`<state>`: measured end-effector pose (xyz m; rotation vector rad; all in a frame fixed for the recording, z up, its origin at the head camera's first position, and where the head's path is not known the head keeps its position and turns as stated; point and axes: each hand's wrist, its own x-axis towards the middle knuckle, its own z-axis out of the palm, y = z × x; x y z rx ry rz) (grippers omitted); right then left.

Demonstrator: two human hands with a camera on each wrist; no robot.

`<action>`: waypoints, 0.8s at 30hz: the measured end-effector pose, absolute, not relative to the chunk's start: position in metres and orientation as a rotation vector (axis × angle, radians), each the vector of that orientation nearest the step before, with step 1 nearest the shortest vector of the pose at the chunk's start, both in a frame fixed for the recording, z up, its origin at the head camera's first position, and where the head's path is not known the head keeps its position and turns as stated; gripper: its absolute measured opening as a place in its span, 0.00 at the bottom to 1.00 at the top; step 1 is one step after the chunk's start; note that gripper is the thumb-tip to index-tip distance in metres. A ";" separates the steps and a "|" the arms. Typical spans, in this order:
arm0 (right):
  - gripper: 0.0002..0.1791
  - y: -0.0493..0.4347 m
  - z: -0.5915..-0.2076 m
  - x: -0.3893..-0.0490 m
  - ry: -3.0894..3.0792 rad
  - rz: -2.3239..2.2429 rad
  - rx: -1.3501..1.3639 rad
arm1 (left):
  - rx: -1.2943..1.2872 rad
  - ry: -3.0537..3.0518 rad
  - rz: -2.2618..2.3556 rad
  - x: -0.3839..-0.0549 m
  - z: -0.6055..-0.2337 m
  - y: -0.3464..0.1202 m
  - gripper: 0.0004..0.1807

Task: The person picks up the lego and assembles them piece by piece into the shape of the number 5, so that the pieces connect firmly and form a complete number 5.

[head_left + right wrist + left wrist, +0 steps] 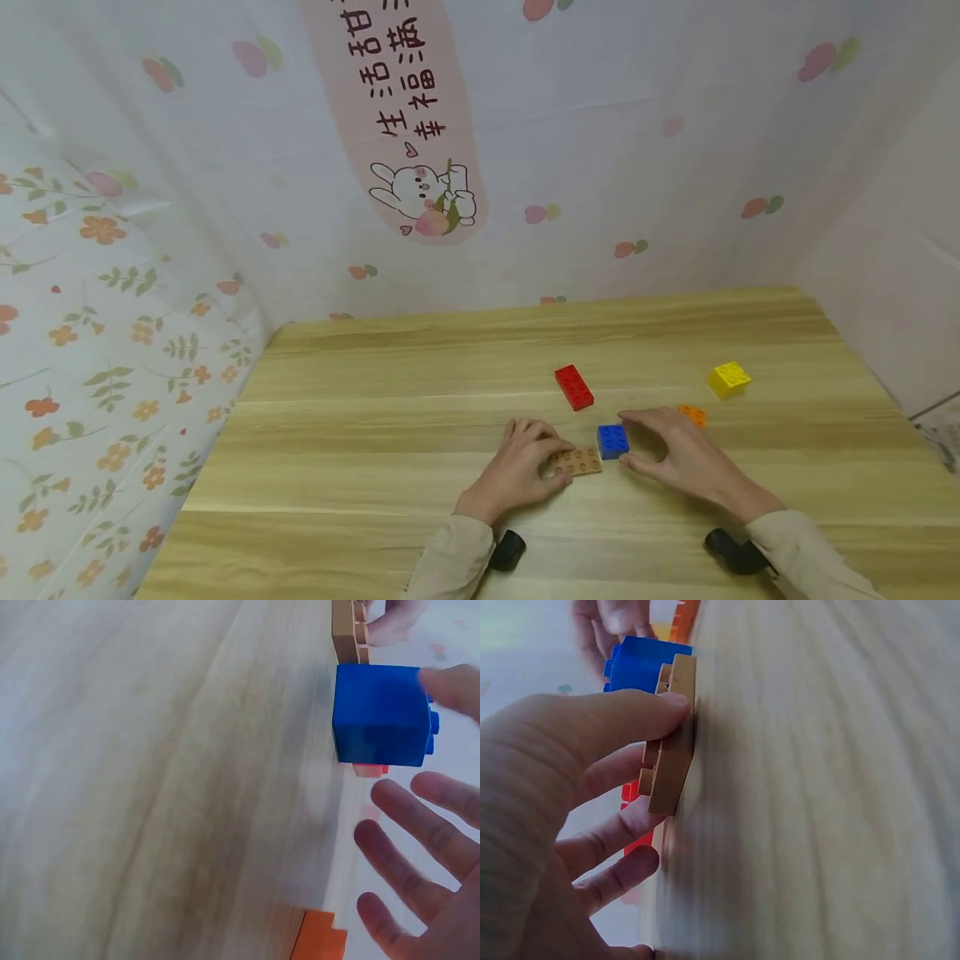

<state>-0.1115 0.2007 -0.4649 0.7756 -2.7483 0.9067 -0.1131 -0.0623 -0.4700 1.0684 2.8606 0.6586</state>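
A flat tan building brick with studs (587,461) lies on the wooden table, and my left hand (517,471) pinches it between thumb and fingers at its left end. Directly to its right stands a taller blue brick (613,442), studs up, close against the tan one's end. My right hand (686,458) is at the blue brick's right side, thumb and index finger spread toward its near and far corners. In the right wrist view the thumb tip overlaps the edge of the blue brick (382,712), while the other fingers (409,874) are spread apart and hold nothing.
A red brick (574,387) lies beyond the hands. An orange brick (693,415) is partly hidden behind the right hand, and a yellow brick (729,379) sits farther right. Patterned cloth (600,167) hangs behind the wooden table (360,442).
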 end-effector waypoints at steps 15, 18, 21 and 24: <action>0.22 0.196 -0.467 -0.109 -2.767 0.971 0.782 | 1.021 2.890 0.771 -0.113 -0.479 -0.055 0.20; 0.23 0.197 -0.468 -0.107 -2.785 1.000 0.742 | 0.990 2.866 0.875 -0.112 -0.483 -0.054 0.22; 0.24 0.196 -0.469 -0.106 -2.787 1.024 0.707 | 0.971 2.842 0.974 -0.112 -0.488 -0.054 0.24; 0.24 0.194 -0.471 -0.107 -2.768 1.074 0.687 | 0.958 2.835 1.036 -0.113 -0.491 -0.057 0.27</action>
